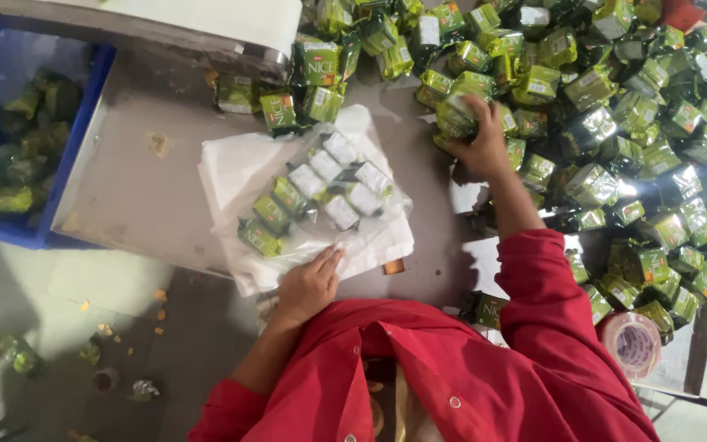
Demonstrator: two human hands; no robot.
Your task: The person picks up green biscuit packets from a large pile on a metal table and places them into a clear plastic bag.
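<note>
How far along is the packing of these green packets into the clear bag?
About ten packets already lie in the clear bag on the white sheets. The left hand holds the bag's edge down, while the right hand grabs more from the pile of green packets. That large heap is still unpacked.

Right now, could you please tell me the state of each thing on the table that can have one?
Clear bag: lying flat on white sheets, partly filled with packets.
Left hand: pressing the bag's near edge.
Right hand: grasping green packets from the pile.
Tape roll: lying flat at the table edge.
Blue crate: holding packets.
</note>
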